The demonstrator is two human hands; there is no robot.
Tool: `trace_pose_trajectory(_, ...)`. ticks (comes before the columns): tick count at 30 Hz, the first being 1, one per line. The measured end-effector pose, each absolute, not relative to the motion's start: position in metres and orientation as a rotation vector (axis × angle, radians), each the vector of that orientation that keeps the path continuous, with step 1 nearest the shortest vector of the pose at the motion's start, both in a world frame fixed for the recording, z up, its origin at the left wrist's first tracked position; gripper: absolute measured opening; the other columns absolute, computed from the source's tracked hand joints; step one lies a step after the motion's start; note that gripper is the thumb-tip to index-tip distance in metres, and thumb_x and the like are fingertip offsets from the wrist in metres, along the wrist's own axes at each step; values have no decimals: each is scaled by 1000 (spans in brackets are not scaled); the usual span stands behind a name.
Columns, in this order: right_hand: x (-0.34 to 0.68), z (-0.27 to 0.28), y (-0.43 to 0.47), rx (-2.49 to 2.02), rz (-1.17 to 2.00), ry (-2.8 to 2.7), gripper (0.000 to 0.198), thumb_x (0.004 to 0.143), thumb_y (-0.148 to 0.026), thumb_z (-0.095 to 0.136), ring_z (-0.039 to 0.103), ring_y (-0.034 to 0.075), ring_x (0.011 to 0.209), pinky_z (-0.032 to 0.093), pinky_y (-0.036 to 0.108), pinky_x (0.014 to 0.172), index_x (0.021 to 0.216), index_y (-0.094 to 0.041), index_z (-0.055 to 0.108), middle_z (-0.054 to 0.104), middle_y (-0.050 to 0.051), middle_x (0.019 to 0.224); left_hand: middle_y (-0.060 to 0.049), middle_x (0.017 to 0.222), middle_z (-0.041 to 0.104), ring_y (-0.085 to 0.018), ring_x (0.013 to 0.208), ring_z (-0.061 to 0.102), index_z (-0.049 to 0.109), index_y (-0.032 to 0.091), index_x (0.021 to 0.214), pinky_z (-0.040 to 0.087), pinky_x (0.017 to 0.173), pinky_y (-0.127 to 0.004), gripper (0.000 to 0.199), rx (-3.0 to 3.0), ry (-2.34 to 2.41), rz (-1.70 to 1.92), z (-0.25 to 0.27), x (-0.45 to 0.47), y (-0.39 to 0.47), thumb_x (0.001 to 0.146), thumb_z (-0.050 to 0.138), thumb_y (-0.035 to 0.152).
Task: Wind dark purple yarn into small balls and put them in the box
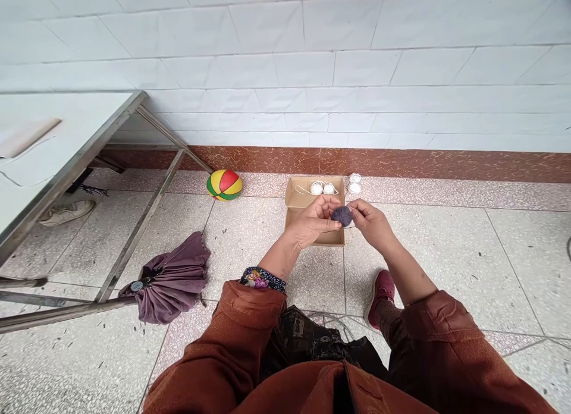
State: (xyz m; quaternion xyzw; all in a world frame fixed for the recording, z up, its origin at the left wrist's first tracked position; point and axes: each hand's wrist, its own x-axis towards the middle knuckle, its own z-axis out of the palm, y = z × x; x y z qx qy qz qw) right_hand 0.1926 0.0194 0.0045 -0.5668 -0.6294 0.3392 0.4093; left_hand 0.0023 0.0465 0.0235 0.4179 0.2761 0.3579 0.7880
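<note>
Dark purple yarn, wound into a small ball [342, 216], sits between the two hands, raised over the right side of an open cardboard box. We record the left hand [312, 222] clamped on it from the left, thumb below and fingers curled above. The right hand [372, 225] has thumb and forefinger pinched together at the ball's right edge; whether they grip its surface or a strand of it, we cannot tell. Below, we note the cardboard box [292, 194] on the floor, its two halves lying open, with two white balls [322, 188] and loose white cord in the far half. Two more white balls [354, 184] rest on the floor just beside the box, to its right. Farther left, near the wall, we see a red, yellow and green ball [224, 185]; nearer us lies a purple umbrella [176, 277], partly folded, by the metal leg of a white-topped table [89, 107]. A pale shoe [68, 213] shows under that table. Behind everything we log white wall tiles [285, 69] above a reddish-brown skirting [263, 159].
</note>
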Motion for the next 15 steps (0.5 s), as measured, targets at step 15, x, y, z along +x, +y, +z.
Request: trace_pose_trajectory(15, 190, 40, 3, -1161, 988, -1627, 20, 95, -41, 58, 60, 17, 75, 48, 31, 72, 91, -23, 67, 67, 2, 82, -1, 95, 64, -14, 87, 57, 60, 19, 93, 43, 84, -32, 37, 1216, 934, 874, 16, 4, 52, 61, 78, 13)
